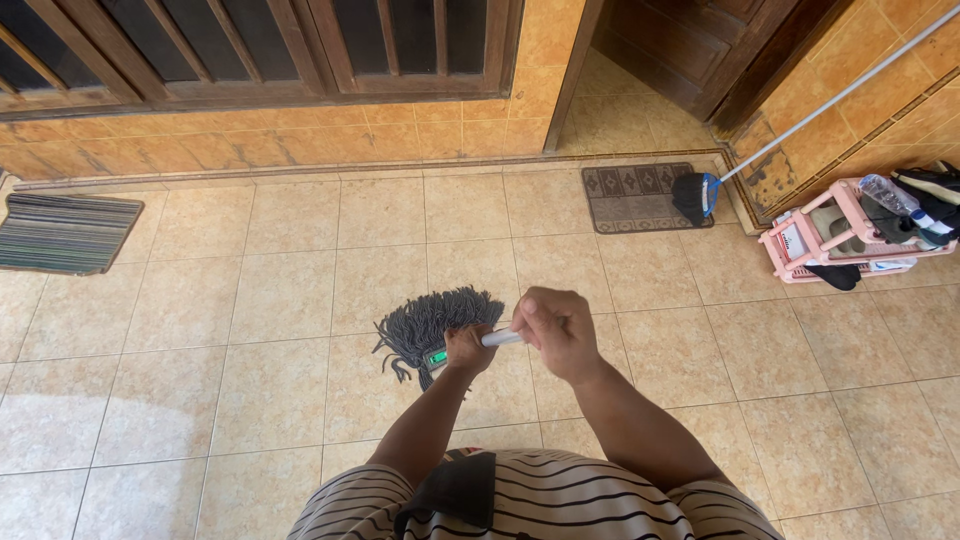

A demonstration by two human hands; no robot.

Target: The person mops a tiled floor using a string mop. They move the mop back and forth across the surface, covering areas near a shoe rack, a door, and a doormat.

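Observation:
I grip a mop with both hands. Its grey string head (432,322) lies spread on the beige tiled floor (250,300) just ahead of me. My left hand (468,349) is closed low on the pale handle (500,338), next to the green collar above the strings. My right hand (556,328) is closed on the handle higher up, closer to me, hiding the rest of the shaft. My striped shirt fills the bottom edge.
A brown doormat (635,197) lies by the open doorway, with a dark broom (694,194) leaning on the right wall. A pink shoe rack (846,235) stands at the right. A striped mat (62,232) lies at the far left under the wooden window.

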